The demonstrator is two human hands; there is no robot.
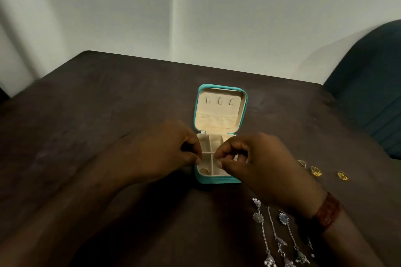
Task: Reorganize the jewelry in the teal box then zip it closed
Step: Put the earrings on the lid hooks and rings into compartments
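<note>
The teal box [217,180] lies open in the middle of the dark table, its cream lid [220,112] folded back with three small hooks inside. The base is split into several cream compartments, and a gold piece [204,171] sits in the front left one. My left hand [165,154] is at the box's left wall, thumb and forefinger pinched together. My right hand [256,158] hovers over the right half of the tray and hides it, fingertips also pinched. Whatever the fingers hold is too small to make out.
Three gold earrings [315,171] lie on the table right of the box. Several silver chains with pendants [271,234] are spread out at the front right, partly under my right wrist. A dark teal chair [373,84] stands at the table's right side.
</note>
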